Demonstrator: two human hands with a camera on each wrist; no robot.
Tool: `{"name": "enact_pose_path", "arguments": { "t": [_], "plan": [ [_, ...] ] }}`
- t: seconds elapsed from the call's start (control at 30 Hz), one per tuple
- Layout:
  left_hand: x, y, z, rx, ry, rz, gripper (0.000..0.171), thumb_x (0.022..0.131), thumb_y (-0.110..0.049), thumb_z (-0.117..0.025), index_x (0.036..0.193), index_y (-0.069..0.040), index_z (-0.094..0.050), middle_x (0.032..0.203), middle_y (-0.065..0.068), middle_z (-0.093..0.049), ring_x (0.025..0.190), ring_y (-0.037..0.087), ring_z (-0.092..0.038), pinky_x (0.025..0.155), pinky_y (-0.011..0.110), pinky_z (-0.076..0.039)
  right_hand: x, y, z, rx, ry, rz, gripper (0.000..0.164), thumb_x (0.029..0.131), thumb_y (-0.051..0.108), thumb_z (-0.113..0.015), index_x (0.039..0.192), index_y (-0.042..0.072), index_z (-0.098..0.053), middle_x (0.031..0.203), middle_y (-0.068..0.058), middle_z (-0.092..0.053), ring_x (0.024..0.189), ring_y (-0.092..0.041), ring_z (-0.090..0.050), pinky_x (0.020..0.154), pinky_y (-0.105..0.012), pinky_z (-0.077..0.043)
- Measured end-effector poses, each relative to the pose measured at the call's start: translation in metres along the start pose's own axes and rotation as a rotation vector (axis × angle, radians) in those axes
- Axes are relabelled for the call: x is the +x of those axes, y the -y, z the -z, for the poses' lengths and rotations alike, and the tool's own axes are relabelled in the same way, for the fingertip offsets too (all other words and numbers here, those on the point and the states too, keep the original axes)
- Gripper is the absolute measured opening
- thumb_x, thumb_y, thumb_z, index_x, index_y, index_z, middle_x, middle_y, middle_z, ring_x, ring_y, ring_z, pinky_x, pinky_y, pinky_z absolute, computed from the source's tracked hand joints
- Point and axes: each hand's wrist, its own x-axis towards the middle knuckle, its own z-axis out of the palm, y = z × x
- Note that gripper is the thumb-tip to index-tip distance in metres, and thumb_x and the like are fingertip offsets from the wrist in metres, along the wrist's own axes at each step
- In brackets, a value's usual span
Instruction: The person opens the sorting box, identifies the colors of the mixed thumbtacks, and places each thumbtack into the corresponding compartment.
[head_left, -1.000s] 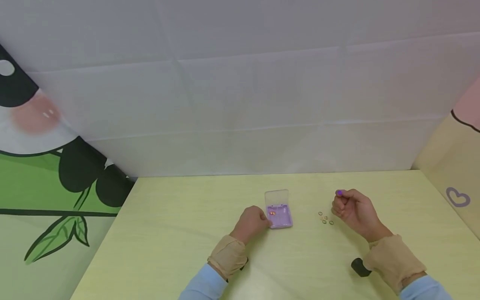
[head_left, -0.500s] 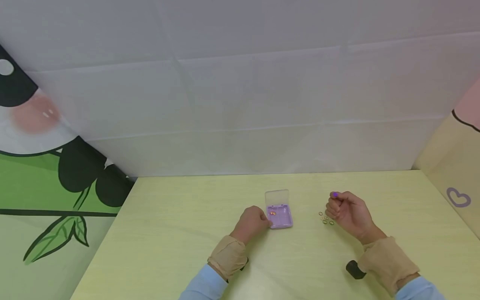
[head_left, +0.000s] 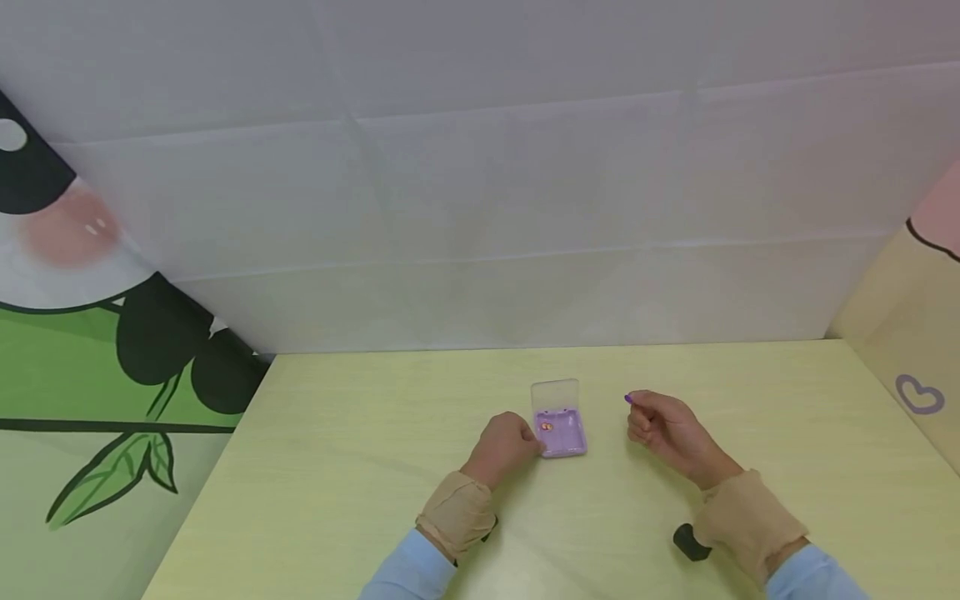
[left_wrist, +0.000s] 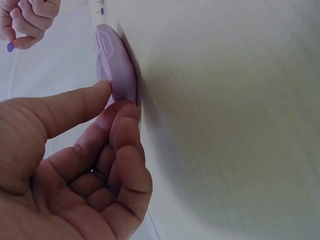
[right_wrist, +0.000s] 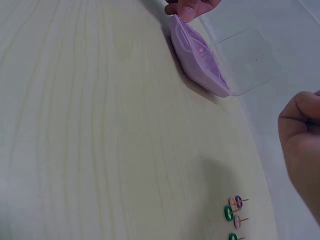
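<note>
A small purple box (head_left: 572,435) stands on the table with its clear lid (head_left: 555,392) raised. Inside it, toward the left, lie a few small orange-pink pieces (head_left: 547,426). My left hand (head_left: 501,450) pinches the box's near left corner between thumb and fingers. Right of the box, above the table, my right hand (head_left: 675,437) pinches a purple thumbtack (head_left: 627,398) at its fingertips; the tack also shows in the left wrist view. Several loose thumbtacks, among them a green thumbtack (right_wrist: 228,213), lie on the table; in the head view the right hand hides them.
The pale wooden table (head_left: 337,450) ends at a white cloth backdrop (head_left: 480,300). Printed panels flank it, with a purple heart (head_left: 919,395) on the right one. A black camera piece (head_left: 691,542) hangs under the right wrist.
My right hand has moved left toward the box with the purple thumbtack, passing in front of the loose tacks. The left hand and the box have stayed in place.
</note>
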Motion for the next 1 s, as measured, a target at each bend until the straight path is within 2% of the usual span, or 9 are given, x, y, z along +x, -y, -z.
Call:
{"name": "enact_pose_path", "arguments": {
  "t": [0.13, 0.27, 0.33, 0.43, 0.57, 0.67, 0.8, 1.0],
  "plan": [
    [0.0, 0.001, 0.0, 0.006, 0.003, 0.004, 0.018, 0.079, -0.011, -0.073, 0.07, 0.004, -0.07, 0.065, 0.003, -0.055, 0.058, 0.013, -0.044, 0.053, 0.027, -0.038, 0.002, -0.005, -0.004, -0.131, -0.09, -0.024, 0.049, 0.102, -0.001, -0.024, 0.072, 0.015, -0.059, 0.057, 0.006, -0.042, 0.054, -0.013, -0.029, 0.058, -0.032, -0.017],
    [-0.001, 0.001, 0.0, 0.012, 0.0, -0.001, 0.018, 0.079, -0.012, -0.073, 0.069, 0.004, -0.07, 0.064, 0.003, -0.055, 0.057, 0.013, -0.044, 0.053, 0.027, -0.038, 0.007, -0.01, -0.01, -0.297, -0.249, -0.101, 0.035, 0.1, 0.005, -0.042, 0.079, 0.019, -0.066, 0.054, 0.012, -0.049, 0.051, -0.006, -0.038, 0.052, -0.023, -0.025],
    [-0.001, 0.001, 0.0, 0.013, 0.0, -0.004, 0.019, 0.08, -0.011, -0.073, 0.068, 0.004, -0.07, 0.063, 0.002, -0.054, 0.056, 0.013, -0.044, 0.053, 0.026, -0.038, 0.011, -0.012, -0.014, -0.378, -0.32, -0.15, 0.023, 0.098, 0.009, -0.05, 0.082, 0.015, -0.066, 0.053, 0.013, -0.048, 0.051, -0.004, -0.04, 0.051, -0.019, -0.033],
    [-0.001, 0.001, 0.0, 0.007, -0.001, -0.006, 0.019, 0.08, -0.011, -0.073, 0.068, 0.004, -0.07, 0.063, 0.002, -0.053, 0.056, 0.012, -0.043, 0.052, 0.026, -0.037, 0.017, -0.016, -0.018, -0.502, -0.385, -0.198, 0.014, 0.095, 0.014, -0.055, 0.088, 0.005, -0.063, 0.053, 0.012, -0.045, 0.052, -0.005, -0.04, 0.05, -0.018, -0.036],
    [-0.001, 0.001, 0.0, -0.001, -0.002, -0.007, 0.019, 0.08, -0.011, -0.073, 0.068, 0.004, -0.069, 0.063, 0.002, -0.052, 0.056, 0.012, -0.043, 0.053, 0.026, -0.037, 0.023, -0.021, -0.02, -0.612, -0.422, -0.225, 0.026, 0.094, 0.015, -0.057, 0.098, -0.01, -0.057, 0.054, 0.01, -0.044, 0.052, -0.005, -0.04, 0.05, -0.019, -0.036],
    [-0.001, 0.0, 0.001, 0.001, -0.003, -0.007, 0.019, 0.08, -0.011, -0.073, 0.068, 0.004, -0.069, 0.063, 0.002, -0.052, 0.056, 0.012, -0.043, 0.053, 0.026, -0.037, 0.026, -0.025, -0.02, -0.683, -0.431, -0.234, 0.032, 0.094, 0.016, -0.057, 0.102, -0.016, -0.057, 0.054, 0.01, -0.043, 0.052, -0.006, -0.04, 0.051, -0.02, -0.037],
    [-0.001, 0.001, 0.001, -0.004, -0.004, -0.009, 0.019, 0.079, -0.011, -0.073, 0.067, 0.004, -0.069, 0.062, 0.002, -0.051, 0.056, 0.012, -0.043, 0.052, 0.026, -0.036, 0.03, -0.029, -0.021, -0.769, -0.426, -0.244, 0.034, 0.094, 0.017, -0.058, 0.105, -0.015, -0.059, 0.055, 0.008, -0.044, 0.053, -0.007, -0.041, 0.053, -0.021, -0.038],
    [0.0, 0.0, 0.002, -0.006, 0.003, -0.013, 0.019, 0.079, -0.011, -0.072, 0.068, 0.005, -0.069, 0.062, 0.002, -0.051, 0.056, 0.012, -0.042, 0.051, 0.025, -0.035, 0.038, -0.036, -0.024, -0.839, -0.428, -0.276, 0.031, 0.093, 0.017, -0.058, 0.106, -0.011, -0.064, 0.059, 0.008, -0.046, 0.055, -0.008, -0.04, 0.052, -0.022, -0.037]
  ]
}}
